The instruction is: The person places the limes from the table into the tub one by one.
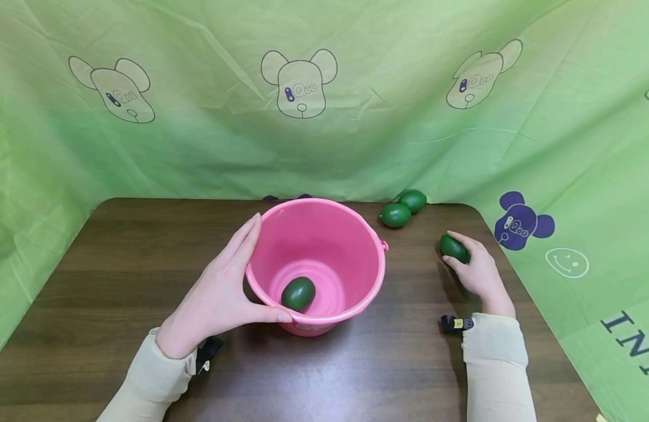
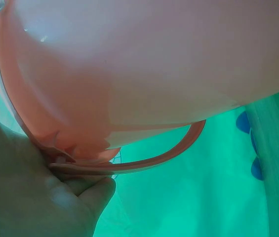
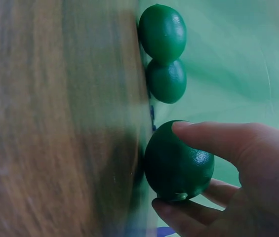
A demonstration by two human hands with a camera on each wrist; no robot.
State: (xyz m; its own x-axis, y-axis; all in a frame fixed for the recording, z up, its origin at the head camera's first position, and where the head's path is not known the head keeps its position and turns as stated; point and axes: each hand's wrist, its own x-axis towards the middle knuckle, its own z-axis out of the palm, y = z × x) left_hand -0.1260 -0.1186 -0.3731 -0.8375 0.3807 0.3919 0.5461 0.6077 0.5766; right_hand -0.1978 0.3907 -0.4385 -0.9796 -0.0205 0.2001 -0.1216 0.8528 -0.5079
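A pink bucket (image 1: 356, 234) stands mid-table with one green lime (image 1: 299, 293) inside on its floor. My left hand (image 1: 226, 281) holds the bucket's left rim, fingers up along the outside wall and thumb on the front rim; the left wrist view shows the pink bucket wall (image 2: 144, 64) and its handle (image 2: 144, 160) close up. My right hand (image 1: 474, 266) grips another green lime (image 1: 454, 248) on the table at the right; in the right wrist view fingers (image 3: 218, 140) curl over that lime (image 3: 176, 165). Two more limes (image 1: 403, 208) lie at the table's back edge.
The dark wooden table (image 1: 119, 264) has rounded far corners. A green cloth (image 1: 356, 117) printed with bear heads hangs behind and drapes down on both sides. The two loose limes (image 3: 164, 54) lie just beyond the held one.
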